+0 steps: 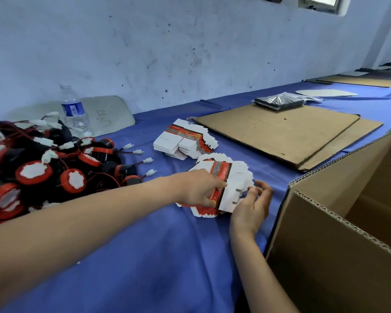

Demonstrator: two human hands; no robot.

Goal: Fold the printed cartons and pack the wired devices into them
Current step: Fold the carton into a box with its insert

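Printed cartons (pixel 224 175) lie flat in one fanned stack on the blue desk (pixel 145 245), under both hands. The left hand (pixel 198 188) lies over that stack and pinches the top carton (pixel 229 197) at its printed edge. The right hand (pixel 251 206) pinches its white flap. A second stack (pixel 185 141) lies behind the fanned stack, a heap of wired devices (pixel 43 163), too many to count, to its left, and one open corrugated box (pixel 339 233) just right.
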